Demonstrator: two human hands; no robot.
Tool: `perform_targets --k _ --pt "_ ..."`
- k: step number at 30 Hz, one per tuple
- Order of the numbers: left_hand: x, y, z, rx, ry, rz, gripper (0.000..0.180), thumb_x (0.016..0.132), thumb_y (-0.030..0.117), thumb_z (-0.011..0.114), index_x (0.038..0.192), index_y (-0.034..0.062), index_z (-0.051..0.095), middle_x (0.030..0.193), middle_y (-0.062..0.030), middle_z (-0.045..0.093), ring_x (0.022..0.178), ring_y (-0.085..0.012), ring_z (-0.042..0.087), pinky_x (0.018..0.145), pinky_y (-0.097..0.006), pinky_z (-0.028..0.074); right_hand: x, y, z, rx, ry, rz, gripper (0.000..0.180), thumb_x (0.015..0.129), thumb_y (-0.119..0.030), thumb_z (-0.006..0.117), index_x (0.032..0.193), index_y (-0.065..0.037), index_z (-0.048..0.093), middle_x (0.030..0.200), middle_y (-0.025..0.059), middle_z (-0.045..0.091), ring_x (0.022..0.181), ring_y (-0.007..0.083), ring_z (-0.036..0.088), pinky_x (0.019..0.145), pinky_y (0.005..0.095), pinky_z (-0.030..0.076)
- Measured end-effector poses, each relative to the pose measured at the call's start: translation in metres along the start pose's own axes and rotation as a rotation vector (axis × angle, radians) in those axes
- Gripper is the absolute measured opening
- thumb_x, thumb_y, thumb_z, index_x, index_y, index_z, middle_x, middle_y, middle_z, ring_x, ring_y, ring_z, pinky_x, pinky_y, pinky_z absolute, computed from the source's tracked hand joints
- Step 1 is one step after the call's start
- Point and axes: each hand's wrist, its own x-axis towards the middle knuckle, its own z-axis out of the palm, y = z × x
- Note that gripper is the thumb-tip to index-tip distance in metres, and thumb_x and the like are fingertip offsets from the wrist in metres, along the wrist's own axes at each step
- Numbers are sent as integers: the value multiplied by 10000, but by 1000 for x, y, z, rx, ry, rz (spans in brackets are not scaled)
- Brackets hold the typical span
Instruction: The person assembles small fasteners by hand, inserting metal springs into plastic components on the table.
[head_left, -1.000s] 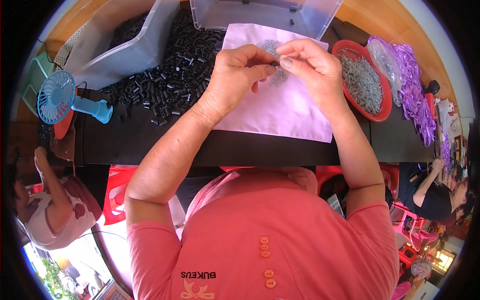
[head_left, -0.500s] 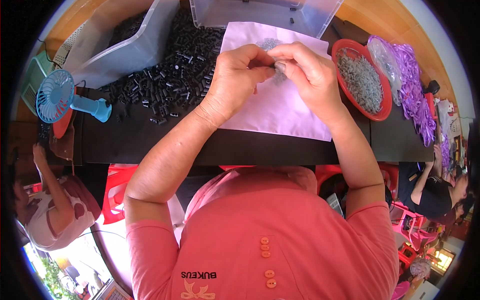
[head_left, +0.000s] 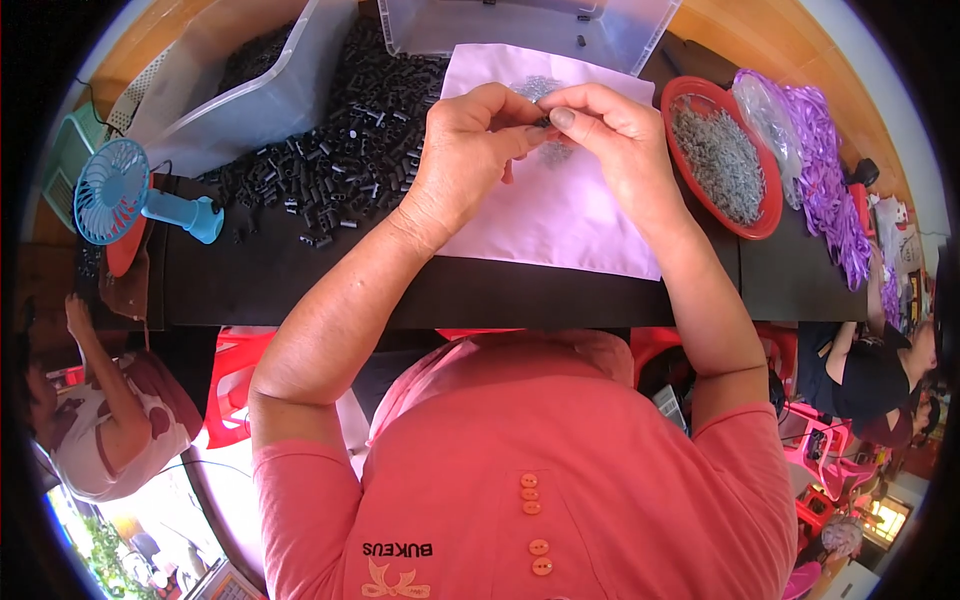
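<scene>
Over a pale pink cloth, my two hands meet at the fingertips. My left hand is closed in a pinch on a small black piece, mostly covered by the fingers. Thumb and forefinger of my right hand are pressed together against the same spot; whatever they pinch is too small to make out. Just beyond and under the fingers lies a small heap of clear, glinting pieces on the cloth. A big spread of short black tubes covers the table left of my left hand.
Right of the cloth stands a red basin of clear small parts, beside a purple ribbon bundle. Clear plastic bins stand at the back, one holding black parts. A blue fan is at left. Other people sit at both sides.
My fingers have shifted slightly around the small black piece, and the right thumb has moved up a little. The person at the far right has changed posture.
</scene>
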Motion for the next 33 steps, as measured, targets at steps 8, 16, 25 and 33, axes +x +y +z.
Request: perform_targets --k 8,16,25,33 --pt "-2 1 2 10 16 18 113 844 7 702 948 -28 675 760 -30 632 614 -71 542 532 -215 461 1 -2 -1 83 -18 129 162 947 -63 593 1045 27 685 919 56 694 849 106 641 790 251 517" --pt "-4 5 5 -39 -13 -48 132 835 11 703 950 -42 667 750 -49 639 603 -96 569 524 -233 465 -3 4 1 -198 35 -151 125 903 -6 612 1009 8 676 880 55 688 800 117 632 732 244 498" --pt "-6 2 6 -152 13 -112 112 836 -8 689 938 -48 661 733 -61 629 574 -112 564 493 -246 449 -6 15 13 -344 164 -394 118 861 54 622 956 -4 661 819 80 665 714 160 627 647 274 495" --pt "-6 0 9 -70 32 -84 110 858 6 681 952 -47 660 740 -56 627 576 -103 556 492 -239 445 -9 16 15 -182 178 -244 62 878 30 638 934 9 656 804 76 675 715 135 621 657 268 495"
